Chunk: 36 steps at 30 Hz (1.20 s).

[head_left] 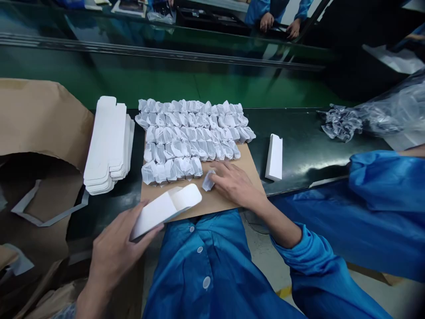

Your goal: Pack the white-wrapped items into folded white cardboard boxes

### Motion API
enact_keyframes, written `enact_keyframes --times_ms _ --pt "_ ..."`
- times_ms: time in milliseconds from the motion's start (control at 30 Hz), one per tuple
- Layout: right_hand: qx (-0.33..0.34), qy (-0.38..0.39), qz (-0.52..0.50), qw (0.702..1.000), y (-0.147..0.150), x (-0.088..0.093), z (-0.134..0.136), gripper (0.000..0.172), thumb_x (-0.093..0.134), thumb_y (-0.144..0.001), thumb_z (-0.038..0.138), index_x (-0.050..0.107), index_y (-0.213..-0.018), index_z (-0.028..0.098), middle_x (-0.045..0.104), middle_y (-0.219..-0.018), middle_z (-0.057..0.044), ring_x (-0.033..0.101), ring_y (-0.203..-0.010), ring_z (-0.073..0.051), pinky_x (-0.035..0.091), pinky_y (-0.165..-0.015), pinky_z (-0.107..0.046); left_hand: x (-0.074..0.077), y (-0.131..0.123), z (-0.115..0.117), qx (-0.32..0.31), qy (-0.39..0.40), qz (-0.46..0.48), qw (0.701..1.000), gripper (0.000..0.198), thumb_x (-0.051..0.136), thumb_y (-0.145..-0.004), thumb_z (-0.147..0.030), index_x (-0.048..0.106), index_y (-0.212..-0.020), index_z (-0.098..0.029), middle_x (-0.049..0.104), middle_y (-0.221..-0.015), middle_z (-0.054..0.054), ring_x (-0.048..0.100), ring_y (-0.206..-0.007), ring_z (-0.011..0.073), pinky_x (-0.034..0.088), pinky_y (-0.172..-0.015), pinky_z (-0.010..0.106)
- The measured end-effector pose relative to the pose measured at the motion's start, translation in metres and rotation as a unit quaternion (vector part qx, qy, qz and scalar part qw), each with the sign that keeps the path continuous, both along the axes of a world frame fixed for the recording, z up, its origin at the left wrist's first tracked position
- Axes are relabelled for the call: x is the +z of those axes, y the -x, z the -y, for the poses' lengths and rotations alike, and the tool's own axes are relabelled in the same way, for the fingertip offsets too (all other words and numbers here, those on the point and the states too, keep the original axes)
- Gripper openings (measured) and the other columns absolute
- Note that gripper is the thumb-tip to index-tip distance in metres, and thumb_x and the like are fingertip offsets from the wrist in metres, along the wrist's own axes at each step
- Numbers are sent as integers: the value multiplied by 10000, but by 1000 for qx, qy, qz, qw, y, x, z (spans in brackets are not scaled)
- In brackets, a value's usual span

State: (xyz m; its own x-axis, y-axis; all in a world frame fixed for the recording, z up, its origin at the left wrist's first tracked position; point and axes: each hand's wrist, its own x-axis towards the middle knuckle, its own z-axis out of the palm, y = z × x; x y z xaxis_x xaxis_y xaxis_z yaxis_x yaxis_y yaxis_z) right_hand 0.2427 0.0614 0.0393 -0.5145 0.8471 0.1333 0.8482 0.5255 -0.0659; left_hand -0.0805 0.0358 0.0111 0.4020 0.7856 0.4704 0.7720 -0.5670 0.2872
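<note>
My left hand (116, 248) is wrapped round a narrow white box (159, 212), its end flap standing open toward the middle. In my right hand (232, 184) a small paper-wrapped piece (208, 180) is pinched between thumb and fingers. It is just right of the shortest row of paper-wrapped pieces (189, 133), which lie in several tight rows. What the paper holds inside is hidden. Beneath the rows is a brown cardboard sheet (247, 168).
Flat white boxes (106, 137) are stacked at the left, beside a large brown carton (43, 119). A closed white box (274, 157) lies at right. Clear plastic bags (381, 117) and a co-worker's blue sleeve (385, 179) are further right. Another person's hands (279, 24) show across the green conveyor (199, 84).
</note>
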Motion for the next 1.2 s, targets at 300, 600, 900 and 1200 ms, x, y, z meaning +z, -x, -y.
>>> enact_keyframes --times_ms 300,600,900,1200 --pt "-119 245 -187 944 -10 2 -8 261 652 -887 406 671 -919 148 668 -824 -43 594 -745 -172 414 -662 -276 4 -2 5 76 30 56 995 676 639 -825 -552 469 -1429 -301 718 -1034 45 689 -855 275 506 -674 355" --pt "-108 132 -140 975 -30 3 3 438 644 -904 324 566 -1323 222 604 -1313 -96 548 -1190 -269 459 -953 -408 6 -2 10 84 73 -9 994 647 542 -884 -574 438 -1443 -265 717 -1112 73 696 -936 289 522 -718 359" --pt "-93 22 -74 993 -15 -21 8 356 510 -970 329 606 -1246 126 691 -937 -130 640 -887 -258 511 -841 -405 9 -14 6 41 30 -20 999 641 563 -870 -587 494 -1370 -193 711 -1127 91 697 -946 254 497 -750 297" --pt "-169 -18 -303 938 4 10 28 336 537 -972 279 503 -1296 197 666 -1144 -107 666 -985 -215 564 -769 -320 5 -20 5 37 -97 -77 992 654 706 -825 -405 490 -1398 -178 719 -1017 90 665 -817 230 451 -753 308"
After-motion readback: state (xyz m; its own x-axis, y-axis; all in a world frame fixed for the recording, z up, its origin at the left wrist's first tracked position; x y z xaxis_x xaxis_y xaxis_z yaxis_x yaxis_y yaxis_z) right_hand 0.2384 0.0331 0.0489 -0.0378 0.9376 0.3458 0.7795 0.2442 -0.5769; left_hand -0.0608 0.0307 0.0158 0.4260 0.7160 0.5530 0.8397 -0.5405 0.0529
